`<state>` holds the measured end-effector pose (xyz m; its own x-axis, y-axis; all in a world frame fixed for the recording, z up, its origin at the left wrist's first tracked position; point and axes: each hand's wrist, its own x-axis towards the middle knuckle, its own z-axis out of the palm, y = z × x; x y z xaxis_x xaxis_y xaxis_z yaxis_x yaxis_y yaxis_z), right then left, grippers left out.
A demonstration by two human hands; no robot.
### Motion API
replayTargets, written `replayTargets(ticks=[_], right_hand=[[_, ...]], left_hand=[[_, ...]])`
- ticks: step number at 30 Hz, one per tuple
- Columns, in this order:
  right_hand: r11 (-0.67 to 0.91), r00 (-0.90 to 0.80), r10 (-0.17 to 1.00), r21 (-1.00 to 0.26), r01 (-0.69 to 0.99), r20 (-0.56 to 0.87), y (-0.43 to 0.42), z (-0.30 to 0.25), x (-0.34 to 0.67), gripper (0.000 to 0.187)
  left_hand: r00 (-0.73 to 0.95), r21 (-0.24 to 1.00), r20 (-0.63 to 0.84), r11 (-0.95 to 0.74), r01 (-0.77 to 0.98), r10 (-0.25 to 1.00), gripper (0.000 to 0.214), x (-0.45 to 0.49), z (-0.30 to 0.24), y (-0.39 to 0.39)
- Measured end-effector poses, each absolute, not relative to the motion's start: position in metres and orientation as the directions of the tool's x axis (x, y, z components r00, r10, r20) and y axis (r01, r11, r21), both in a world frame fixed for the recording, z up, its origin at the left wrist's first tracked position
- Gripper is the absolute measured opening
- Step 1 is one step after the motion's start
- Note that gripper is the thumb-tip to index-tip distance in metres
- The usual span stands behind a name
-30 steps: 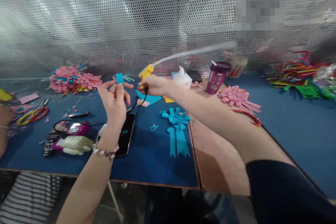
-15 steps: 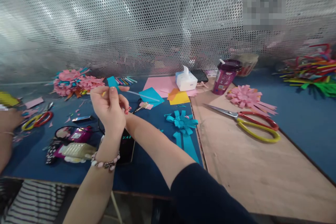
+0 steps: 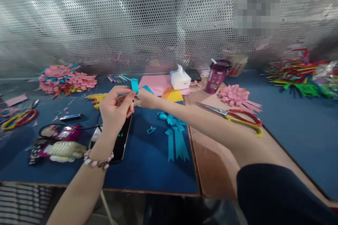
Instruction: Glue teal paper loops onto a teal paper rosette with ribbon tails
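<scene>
My left hand [image 3: 115,108] pinches a blue paper strip [image 3: 134,86] between thumb and fingertips; the strip curls up into a small loop. Against its right side is my right hand [image 3: 145,98], its bent fingers closed at the lower part of the strip and partly hidden. Behind my left hand a yellow glue gun [image 3: 97,97] lies on the table. A blue paper rosette [image 3: 173,121] with long ribbon tails lies under my right forearm, partly covered. A small blue paper scrap [image 3: 151,130] is beside it.
Red-and-yellow-handled scissors [image 3: 232,115] lie at right near a pink paper rosette [image 3: 235,95]. A purple cup [image 3: 217,77] and tissue box [image 3: 180,79] stand at the back. A phone [image 3: 123,144], a pink rosette pile [image 3: 62,80] and other scissors [image 3: 22,117] are left.
My right hand has come out from behind my left to its right side. The glue gun, mostly hidden before, now shows at left. The blue strip, flatter before, is now looped.
</scene>
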<state>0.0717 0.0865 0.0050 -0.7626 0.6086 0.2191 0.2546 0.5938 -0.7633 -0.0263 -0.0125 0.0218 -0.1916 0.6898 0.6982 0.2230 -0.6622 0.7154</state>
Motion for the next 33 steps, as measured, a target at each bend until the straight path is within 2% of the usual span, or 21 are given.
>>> replayTargets(ticks=[3,7,11,15,21,28,33], right_hand=[[0.659,-0.687,0.669,-0.655,0.37,0.285,0.075,-0.003,0.133,0.021],[0.677,-0.629,0.713,-0.54,0.5,0.31,0.057,-0.015,0.211,0.013],[0.662,-0.61,0.738,-0.487,0.57,0.29,0.046,-0.027,0.252,0.016],[0.681,-0.641,0.716,-0.477,0.555,0.276,0.041,-0.037,0.256,0.018],[0.643,-0.633,0.736,-0.54,0.543,0.24,0.045,-0.043,0.254,0.013],[0.544,-0.541,0.815,-0.594,0.592,0.208,0.061,-0.018,0.245,0.018],[0.553,-0.645,0.763,-0.562,0.615,0.045,0.084,0.003,0.24,0.008]], left_hand=[[-0.111,0.696,0.709,-0.667,0.265,0.697,0.01,-0.022,0.02,-0.016],[-0.003,0.667,0.689,-0.633,0.393,0.725,0.007,-0.021,0.017,-0.015],[0.221,0.646,0.545,-0.573,0.504,0.809,0.012,-0.021,0.008,-0.007],[0.301,0.664,0.419,-0.515,0.542,0.857,0.018,-0.022,-0.008,0.005],[0.282,0.697,0.361,-0.458,0.552,0.889,0.02,-0.028,-0.014,0.01],[0.057,0.763,0.402,-0.369,0.53,0.914,0.021,-0.041,0.0,0.011],[0.024,0.786,0.382,-0.338,0.518,0.924,0.024,-0.047,-0.007,0.019]])
